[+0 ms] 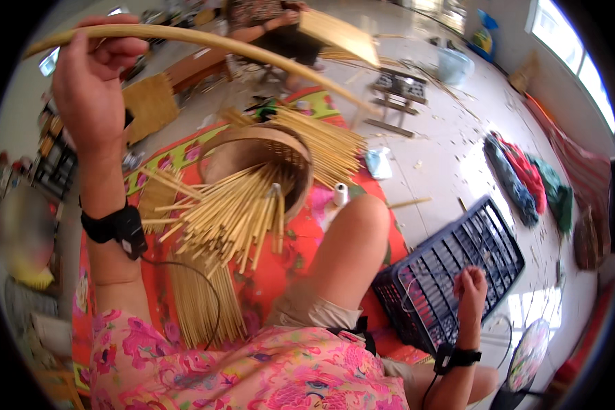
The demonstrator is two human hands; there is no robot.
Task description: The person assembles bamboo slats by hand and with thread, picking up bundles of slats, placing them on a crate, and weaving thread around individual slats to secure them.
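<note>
My left hand (89, 89) is raised at the upper left, its fingers closed round a long, curved bamboo strip (232, 44). The strip runs to the right across the top of the view and its far end blurs over the floor. My right hand (470, 283) hangs over a dark plastic crate (389, 273) with its fingers curled together; what they hold, if anything, is too small to make out. In front of me a woven basket (304, 147) lies tipped on its side, with thin bamboo sticks (232, 212) spilling from it.
A red floral mat (301, 249) lies beneath the basket and bundled sticks (331, 143). A white thread spool (340, 194) stands by my knee. Farther off are a small stool (398, 89), a clear bucket (456, 66), clothes (519, 178), and another person holding a woven panel (338, 34).
</note>
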